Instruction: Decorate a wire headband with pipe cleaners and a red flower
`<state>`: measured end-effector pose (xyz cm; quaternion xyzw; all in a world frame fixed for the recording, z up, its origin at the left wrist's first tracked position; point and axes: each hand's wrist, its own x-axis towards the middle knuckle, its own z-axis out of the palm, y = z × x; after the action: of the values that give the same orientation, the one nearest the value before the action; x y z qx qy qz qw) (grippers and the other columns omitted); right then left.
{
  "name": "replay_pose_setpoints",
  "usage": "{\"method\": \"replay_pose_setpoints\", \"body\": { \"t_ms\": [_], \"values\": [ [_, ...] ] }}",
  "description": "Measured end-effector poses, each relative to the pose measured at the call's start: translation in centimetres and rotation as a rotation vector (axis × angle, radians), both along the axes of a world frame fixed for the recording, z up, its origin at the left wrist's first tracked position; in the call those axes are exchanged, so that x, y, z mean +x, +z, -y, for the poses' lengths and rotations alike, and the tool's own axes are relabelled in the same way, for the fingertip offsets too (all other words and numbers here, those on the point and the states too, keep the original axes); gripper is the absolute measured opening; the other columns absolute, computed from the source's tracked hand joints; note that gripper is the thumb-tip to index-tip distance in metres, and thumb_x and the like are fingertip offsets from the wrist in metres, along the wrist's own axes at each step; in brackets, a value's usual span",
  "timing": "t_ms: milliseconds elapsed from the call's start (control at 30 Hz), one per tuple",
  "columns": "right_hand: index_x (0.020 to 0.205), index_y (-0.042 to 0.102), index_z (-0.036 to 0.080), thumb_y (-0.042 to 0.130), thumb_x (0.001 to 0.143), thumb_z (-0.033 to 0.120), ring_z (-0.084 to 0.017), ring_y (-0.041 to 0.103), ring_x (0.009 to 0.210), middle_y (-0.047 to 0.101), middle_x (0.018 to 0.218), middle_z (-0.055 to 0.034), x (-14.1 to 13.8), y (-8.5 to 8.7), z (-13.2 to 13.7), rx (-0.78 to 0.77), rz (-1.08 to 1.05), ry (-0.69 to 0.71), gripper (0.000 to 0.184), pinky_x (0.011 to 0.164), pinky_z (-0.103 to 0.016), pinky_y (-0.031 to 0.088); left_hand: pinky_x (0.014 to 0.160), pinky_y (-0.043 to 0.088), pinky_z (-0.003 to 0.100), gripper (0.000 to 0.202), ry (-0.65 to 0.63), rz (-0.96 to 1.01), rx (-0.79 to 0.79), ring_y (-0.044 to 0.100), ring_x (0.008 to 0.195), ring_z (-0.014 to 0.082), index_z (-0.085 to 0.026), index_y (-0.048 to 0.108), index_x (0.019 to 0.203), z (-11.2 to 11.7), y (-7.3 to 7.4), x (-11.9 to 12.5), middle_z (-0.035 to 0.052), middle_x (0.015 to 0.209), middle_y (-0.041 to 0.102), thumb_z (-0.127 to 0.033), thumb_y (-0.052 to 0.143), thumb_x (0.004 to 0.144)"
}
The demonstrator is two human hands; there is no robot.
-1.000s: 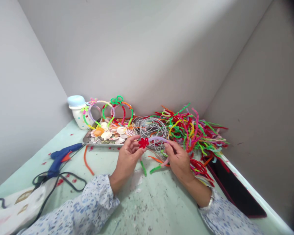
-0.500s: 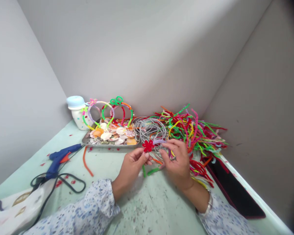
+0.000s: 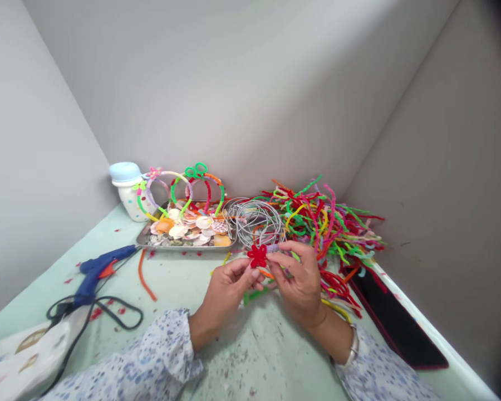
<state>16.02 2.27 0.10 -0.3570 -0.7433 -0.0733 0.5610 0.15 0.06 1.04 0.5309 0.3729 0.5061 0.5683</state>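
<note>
hands have drawn closer together than a second ago: the right hand (image 3: 301,278), which then sat apart toward the pile, now meets the left hand (image 3: 229,289) over the table (image 3: 250,356), fingertips nearly touching. the red flower (image 3: 258,255) has shifted a little right and down with them; the left hand pinches it from below between thumb and fingers, and the right hand pinches the lilac stem (image 3: 273,248) just beside the flower. both are held just above the table, in front of the wire rings (image 3: 254,223).

counted: one red flower, one blue glue gun (image 3: 98,270) lying at the left with its black cord (image 3: 108,312), one metal tray (image 3: 183,245) of shells, one white jar (image 3: 127,192) with a pale blue lid, one loose orange stem (image 3: 144,275) on the table. finished hoops (image 3: 183,186) behind the tray look like three or four; i cannot tell exactly. the pile of pipe cleaners (image 3: 325,223) on the right is too tangled to count.
</note>
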Motion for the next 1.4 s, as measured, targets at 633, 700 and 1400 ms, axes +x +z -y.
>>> {"method": "replay_pose_setpoints", "body": {
  "t_ms": [633,700,1400],
  "values": [
    [0.105,0.061,0.022,0.060,0.081,0.022,-0.023,0.056,0.102,0.060,0.105,-0.0080,0.4,0.3,-0.8,-0.230,-0.097,0.030,0.025,0.091,-0.044,0.045,0.064,0.046,0.024,0.018,0.074,0.059,-0.031,0.060,0.064,0.0129,-0.015,0.064,0.082,-0.8,-0.3,-0.5,0.0039,0.074,0.067,-0.032,0.059,0.083],
    [0.105,0.061,0.021,0.056,0.083,0.028,-0.022,0.059,0.094,0.062,0.099,-0.0069,0.5,0.3,-1.0,-0.406,-0.173,0.060,0.023,0.084,-0.042,0.050,0.065,0.046,0.024,0.018,0.098,0.117,-0.048,0.060,0.064,0.0128,-0.015,0.063,0.082,-1.1,-0.4,-0.6,0.0044,0.076,0.068,-0.033,0.059,0.083],
    [0.103,0.067,0.021,0.053,0.088,0.026,-0.018,0.062,0.085,0.069,0.093,-0.0037,-0.4,-1.0,-0.5,-0.706,0.220,0.282,0.022,0.078,-0.030,0.046,0.048,0.036,0.021,0.043,0.347,0.042,-0.005,0.046,0.046,0.0083,-0.014,0.064,0.078,-3.5,-2.0,-3.1,-0.0007,0.058,0.057,-0.051,0.045,0.085]
  ]
}}
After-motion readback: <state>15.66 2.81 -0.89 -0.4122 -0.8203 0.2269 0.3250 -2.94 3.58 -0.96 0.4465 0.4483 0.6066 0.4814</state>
